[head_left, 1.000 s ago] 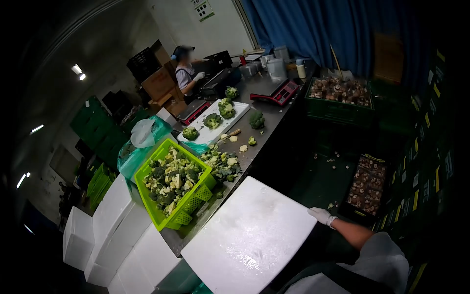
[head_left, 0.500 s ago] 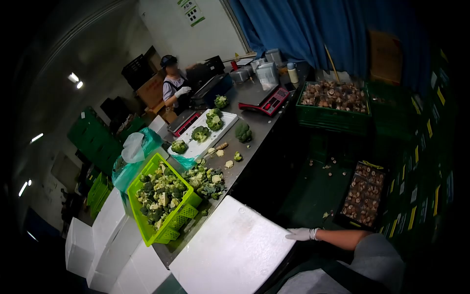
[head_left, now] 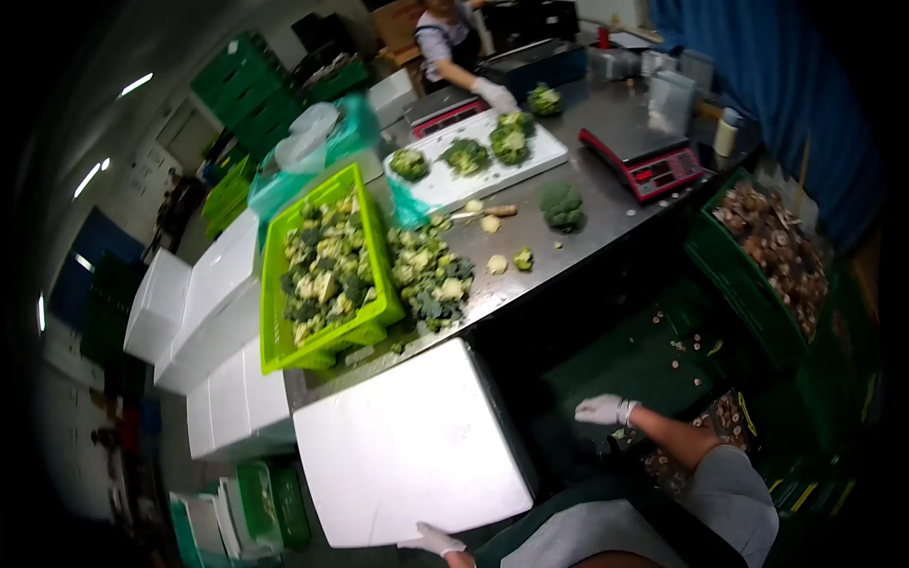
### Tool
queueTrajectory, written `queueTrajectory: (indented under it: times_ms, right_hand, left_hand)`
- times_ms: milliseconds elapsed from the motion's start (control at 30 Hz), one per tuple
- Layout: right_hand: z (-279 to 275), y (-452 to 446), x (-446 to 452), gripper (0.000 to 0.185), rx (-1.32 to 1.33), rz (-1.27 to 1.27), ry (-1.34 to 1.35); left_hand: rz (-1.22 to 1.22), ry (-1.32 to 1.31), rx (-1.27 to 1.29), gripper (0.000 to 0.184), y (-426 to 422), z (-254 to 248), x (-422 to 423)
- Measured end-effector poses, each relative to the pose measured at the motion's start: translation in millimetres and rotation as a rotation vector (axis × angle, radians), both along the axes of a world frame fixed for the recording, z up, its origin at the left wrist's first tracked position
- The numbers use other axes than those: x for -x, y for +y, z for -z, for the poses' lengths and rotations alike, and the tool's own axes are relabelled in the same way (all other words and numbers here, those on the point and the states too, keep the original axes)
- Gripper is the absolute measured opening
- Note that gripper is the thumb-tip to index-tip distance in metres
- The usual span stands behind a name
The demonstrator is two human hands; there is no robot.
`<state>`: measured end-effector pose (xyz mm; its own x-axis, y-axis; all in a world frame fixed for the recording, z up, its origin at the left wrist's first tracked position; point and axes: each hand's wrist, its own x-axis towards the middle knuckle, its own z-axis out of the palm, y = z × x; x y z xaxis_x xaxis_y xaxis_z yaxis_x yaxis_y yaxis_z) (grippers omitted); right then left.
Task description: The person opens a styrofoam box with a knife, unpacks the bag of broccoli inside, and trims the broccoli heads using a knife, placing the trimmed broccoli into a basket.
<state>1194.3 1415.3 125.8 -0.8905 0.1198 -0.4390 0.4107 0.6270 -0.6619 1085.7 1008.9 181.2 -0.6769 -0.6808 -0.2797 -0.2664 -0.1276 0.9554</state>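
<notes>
A large white foam box [head_left: 407, 445] with a flat top stands in front of me, against the near end of the metal table. My left hand [head_left: 434, 540], in a white glove, is at the box's near edge, thumb on top and fingers along the rim. My right hand [head_left: 606, 410], also gloved, is in the air to the right of the box, fingers stretched out, touching nothing. Beyond the box a lime-green basket [head_left: 386, 275] holds cut broccoli pieces [head_left: 327, 265]. Broccoli trimmings [head_left: 431, 275] are heaped beside it.
The metal table [head_left: 587, 246] bears a white board [head_left: 426, 175] with broccoli heads, a knife [head_left: 497, 210], a loose broccoli head [head_left: 561, 206] and a red scale [head_left: 653, 170]. A co-worker's gloved hand [head_left: 494, 95] reaches over the board. Mushroom crates [head_left: 748, 275] stand at right; foam boxes [head_left: 222, 284] at left.
My right hand has come away from the foam box's edge. My left hand has come into view at its near edge. The view has swung to the right; the co-worker's hand now reaches toward the broccoli.
</notes>
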Motion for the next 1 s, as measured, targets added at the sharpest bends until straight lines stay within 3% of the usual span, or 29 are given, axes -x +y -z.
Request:
queueTrajectory:
  times_ms: [33,67,133,233,333,367,400,433,467,500,567,633,667,700,733,800,867,900,1000]
  right_hand:
    - [-20.9,14.1,16.0,0.046,-0.055,-0.007,-0.008]
    - [-39.7,24.0,33.6,0.046,-0.105,-0.006,-0.012]
    - [-50.8,37.6,64.1,0.046,-0.151,0.044,0.088]
    - [-78.9,63.3,110.3,0.045,-0.117,0.040,0.281]
    - [-81.8,109.7,169.7,0.046,-0.186,0.124,0.427]
    - [-99.3,126.7,198.4,0.047,-0.189,0.155,0.326]
    - [-113.8,141.4,225.0,0.049,-0.186,0.186,0.231]
    - [-111.8,153.6,247.3,0.051,-0.243,0.247,0.363]
    - [-104.9,169.1,274.9,0.052,-0.298,0.298,0.498]
    - [-101.5,184.5,303.5,0.054,-0.314,0.289,0.518]
    - [-88.8,216.2,356.7,0.053,-0.465,0.267,0.528]
    - [-75.9,229.9,393.3,0.050,-0.658,0.262,0.467]
    - [-78.3,238.0,406.0,0.049,-0.705,0.243,0.411]
    - [-69.1,247.6,418.6,0.048,-0.707,0.217,0.391]
    - [-54.1,257.1,428.4,0.048,-0.712,0.196,0.374]
    - [-36.9,270.6,440.3,0.039,-0.680,0.155,0.388]
    - [-53.2,260.8,439.7,0.026,-0.721,0.109,0.348]
    - [-52.0,261.0,440.6,0.017,-0.742,0.090,0.419]
    - [-56.9,266.2,437.2,0.017,-0.677,0.084,0.529]
  left_hand:
    - [0.090,0.070,0.100,0.078,-13.2,35.4,-7.2]
    - [0.083,-0.035,0.192,0.077,-4.7,23.5,-13.9]
    - [0.118,-0.066,0.289,0.076,-22.4,50.6,-16.1]
    - [0.093,-0.020,0.159,0.074,11.6,3.0,-16.7]
    - [0.128,-0.018,0.110,0.072,11.3,-4.5,-22.0]
    - [0.130,-0.034,0.181,0.070,1.2,11.7,-23.6]
    - [0.128,-0.045,0.256,0.067,-4.6,27.0,-21.6]
    - [0.077,-0.311,0.616,0.061,4.6,15.0,-18.0]
    - [0.119,-0.292,0.810,0.056,-3.3,34.8,-20.6]
    - [0.110,-0.441,1.046,0.057,-1.2,41.5,-24.8]
    - [0.053,-0.643,1.254,0.058,38.7,25.6,-32.2]
    - [0.262,-0.498,0.953,0.061,106.2,-18.6,-30.1]
    - [0.288,-0.656,0.986,0.067,128.6,-25.9,-28.5]
    - [0.368,-0.663,1.116,0.067,140.7,-25.6,-32.6]
    - [0.338,-0.542,1.091,0.068,152.2,-22.4,-34.8]
    - [0.329,-0.658,1.020,0.067,178.2,-36.7,-29.6]
    - [0.333,-0.714,1.103,0.066,177.3,-25.0,-30.7]
    - [0.375,-0.749,1.174,0.066,174.2,-21.4,-33.8]
    - [0.376,-0.707,1.162,0.066,163.1,-18.9,-43.8]
